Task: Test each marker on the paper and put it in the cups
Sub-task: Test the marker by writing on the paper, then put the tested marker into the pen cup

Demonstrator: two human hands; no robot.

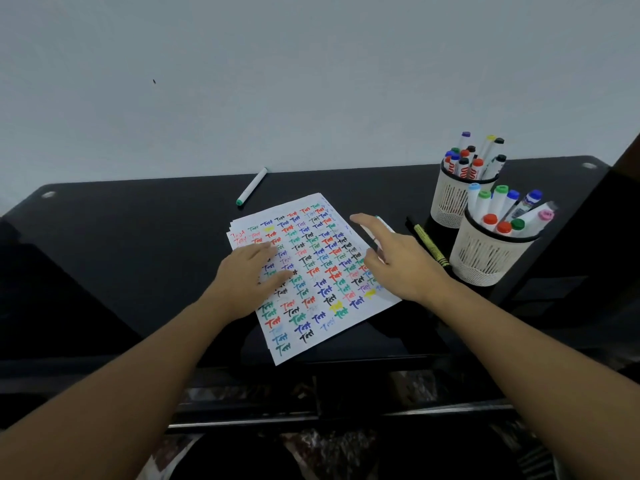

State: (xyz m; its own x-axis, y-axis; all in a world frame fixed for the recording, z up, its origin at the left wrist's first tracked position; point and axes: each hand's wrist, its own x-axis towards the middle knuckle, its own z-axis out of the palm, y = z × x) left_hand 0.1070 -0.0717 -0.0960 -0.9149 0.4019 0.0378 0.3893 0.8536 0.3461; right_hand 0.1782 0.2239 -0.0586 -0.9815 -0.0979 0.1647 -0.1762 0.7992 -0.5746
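Your two cups [485,258] (both crowded with markers [498,199]) stand near the table's [138,237] right edge, your left hand [247,271] flat on the paper [322,299], right hand [398,258] spread, holding nothing.

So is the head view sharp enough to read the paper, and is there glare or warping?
Head view: the coloured marks on the paper are soft but legible; wide-angle warping bows the dark table edge; dim, even light, faint reflections on the tabletop; the right hand is slightly blurred.
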